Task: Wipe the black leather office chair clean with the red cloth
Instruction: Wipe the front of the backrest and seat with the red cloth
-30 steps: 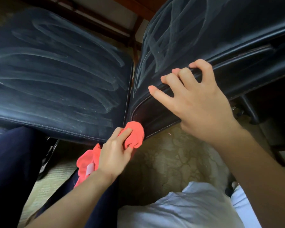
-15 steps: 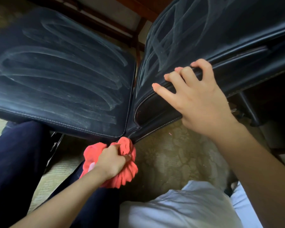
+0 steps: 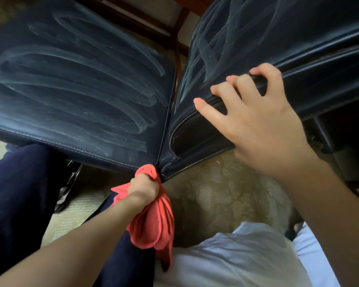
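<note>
The black leather office chair fills the upper half: its seat (image 3: 75, 85) on the left and its back (image 3: 257, 38) on the right, both marked with pale wipe streaks. My left hand (image 3: 143, 188) grips the bunched red cloth (image 3: 153, 222) and presses its top into the crease where seat and back meet at the chair's near edge; most of the cloth hangs below my fist. My right hand (image 3: 255, 125) holds the side edge of the chair's back, fingers curled over its rim.
My dark trouser legs (image 3: 19, 193) are at the lower left and my white shirt (image 3: 236, 259) at the bottom. A patterned beige floor mat (image 3: 216, 193) lies under the chair. Dark wooden furniture legs (image 3: 174, 27) stand behind the gap.
My left hand has drawn the cloth down off the back's lower corner, regripped it into a fist and pushed it up into the crease. The right hand has stayed on the back's edge.
</note>
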Tool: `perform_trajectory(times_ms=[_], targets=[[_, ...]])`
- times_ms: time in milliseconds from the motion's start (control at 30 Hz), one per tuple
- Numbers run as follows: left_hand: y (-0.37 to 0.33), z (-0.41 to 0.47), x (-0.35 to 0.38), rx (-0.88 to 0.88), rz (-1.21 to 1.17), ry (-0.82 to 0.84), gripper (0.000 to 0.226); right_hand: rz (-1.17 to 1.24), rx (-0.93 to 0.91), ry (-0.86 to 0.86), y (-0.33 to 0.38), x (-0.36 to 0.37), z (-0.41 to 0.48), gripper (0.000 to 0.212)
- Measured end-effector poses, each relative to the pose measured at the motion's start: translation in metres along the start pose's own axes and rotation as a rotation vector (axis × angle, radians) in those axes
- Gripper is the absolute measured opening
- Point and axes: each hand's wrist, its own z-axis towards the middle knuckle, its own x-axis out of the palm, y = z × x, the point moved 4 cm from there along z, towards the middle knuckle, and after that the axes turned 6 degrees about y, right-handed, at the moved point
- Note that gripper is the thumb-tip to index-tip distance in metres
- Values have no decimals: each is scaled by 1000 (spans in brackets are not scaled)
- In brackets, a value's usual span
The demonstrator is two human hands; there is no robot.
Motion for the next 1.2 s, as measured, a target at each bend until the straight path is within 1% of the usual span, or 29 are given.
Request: perform_trajectory(times_ms=[133, 300, 400, 567, 667, 767, 833, 900, 933, 967, 1000, 1100, 1200], targets=[[-12, 5, 6, 37, 159, 73, 16, -15, -8, -15, 1, 0, 0, 76], [-11, 8, 3, 146, 256, 76, 8, -3, -16, -55, -1, -2, 0, 71], [-10, 3, 0, 206, 323, 85, 27, 20, -25, -67, 0, -2, 2, 71], [-31, -20, -11, 382, 360, 32, 35, 28, -23, -54, 0, -3, 3, 74], [-42, -40, -13, 472, 309, 5, 36, 21, -8, -46, -1, -3, 3, 74], [-51, -66, -18, 603, 204, -57, 34, 30, -2, -45, -1, -3, 2, 72], [-50, -86, -19, 688, 174, -52, 43, 21, -4, -42, -1, -3, 1, 72], [-45, -106, -11, 764, 284, 2, 52, 9, -13, -38, -2, -4, 1, 73], [-40, -114, -3, 769, 359, 40, 54, 5, -18, -36, -3, -4, 1, 73], [-31, -114, 6, 728, 380, 67, 56, 3, -21, -33, -3, -3, 1, 72], [-22, -111, 12, 661, 342, 76, 55, 4, -23, -30, -3, -3, 1, 72], [-1, -88, 15, 451, 64, 5, 49, -2, -31, -15, -2, -2, 1, 73], [11, -53, 11, 225, -22, -15, 46, -2, -37, -30, 0, -3, 1, 73]])
